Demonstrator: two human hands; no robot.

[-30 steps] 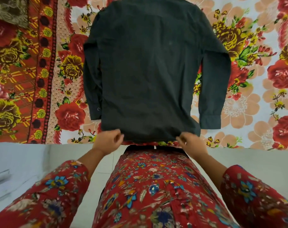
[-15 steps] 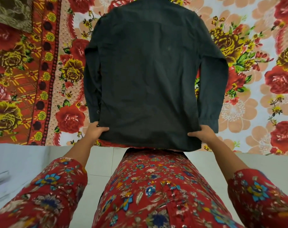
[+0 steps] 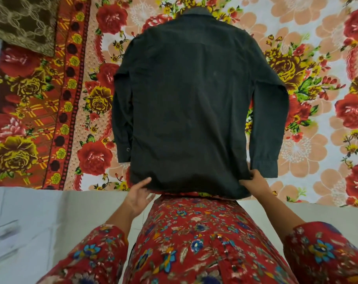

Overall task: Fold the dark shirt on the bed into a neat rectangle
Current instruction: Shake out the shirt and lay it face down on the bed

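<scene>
The dark shirt (image 3: 190, 111) lies back side up on the floral bedsheet (image 3: 317, 124), collar at the far end and hem at the bed's near edge. Both long sleeves run down along its sides. My left hand (image 3: 138, 194) is at the hem's left corner with the fingers straight and spread; only the thumb touches the cloth. My right hand (image 3: 254, 181) pinches the hem's right corner, where the fabric bunches a little, just beside the right cuff (image 3: 265, 168).
A brown patterned pillow (image 3: 24, 21) lies at the bed's far left corner. The bed's near edge (image 3: 51, 188) runs across the view, with pale floor (image 3: 30, 222) below it. My red flowered dress fills the bottom of the view.
My left hand has let go of the left hem corner and slid inward and down, fingers opening. My right hand has stayed on the right corner of the hem.
</scene>
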